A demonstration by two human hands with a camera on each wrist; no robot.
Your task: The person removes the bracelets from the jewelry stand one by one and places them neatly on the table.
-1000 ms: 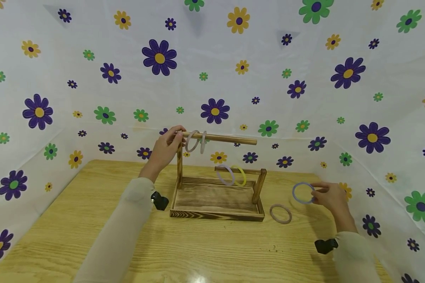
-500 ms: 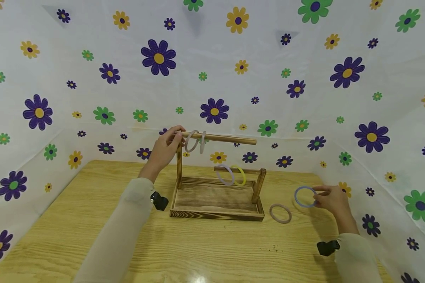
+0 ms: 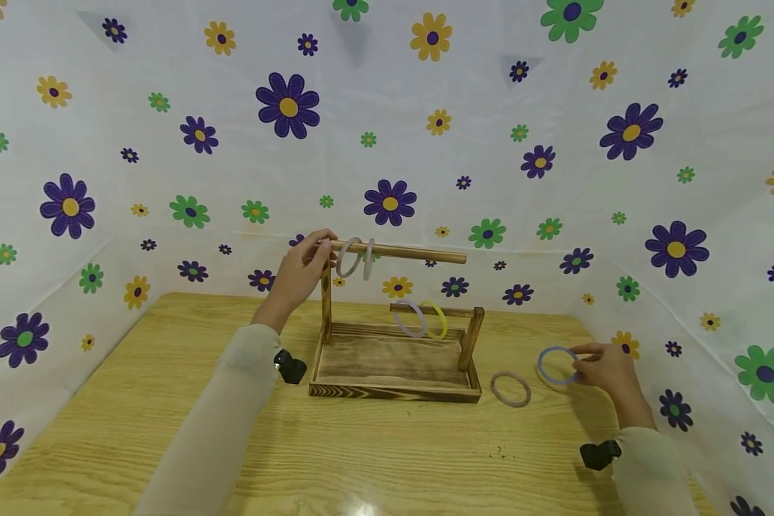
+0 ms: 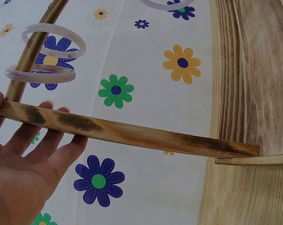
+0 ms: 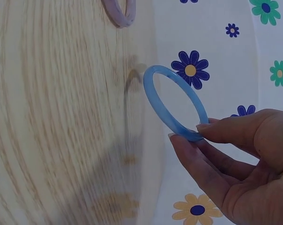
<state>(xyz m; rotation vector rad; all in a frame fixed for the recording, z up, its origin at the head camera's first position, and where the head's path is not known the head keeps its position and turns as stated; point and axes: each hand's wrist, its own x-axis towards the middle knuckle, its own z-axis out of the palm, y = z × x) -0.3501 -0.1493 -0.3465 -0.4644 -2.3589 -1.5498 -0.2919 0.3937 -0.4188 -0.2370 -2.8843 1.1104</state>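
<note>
In the head view, pinches with the right-hand grip (image 3: 609, 376) a translucent blue plastic-looking ring (image 3: 540, 367) by its right edge, at the scene's right, seemingly just above the pale wood-grain desk (image 3: 374, 451). With the left-hand grip (image 3: 301, 271), holds the top of a tall dark-streaked wooden post (image 3: 327, 308), right where joined to a round wooden upper bar (image 3: 419, 252). Best to brace that post without pushing sideways, so as not to tip the bar, and to mind a pale pinkish ring (image 3: 513, 405) lying flat on the desk, left of the blue ring and easy to knock. Bears two whitish-pink rings (image 3: 369, 259) on the upper bar, near its left end; on a shorter wooden lower bar (image 3: 462, 313), a pale lilac ring (image 3: 413, 335) and a bright yellow ring (image 3: 446, 324). Below, has a shallow rectangular wooden tray (image 3: 393, 393), with lilac and yellow hanging above rather than lying inside. In the left wrist view, shows fingers (image 4: 57, 161) passing behind the post, close to the hung rings; better not to nudge these. In the right wrist view, confirms a pinch at one edge only, leaving the opening free; best to press lightly, being smooth and probably slippery, and turn from the wrist.
</note>
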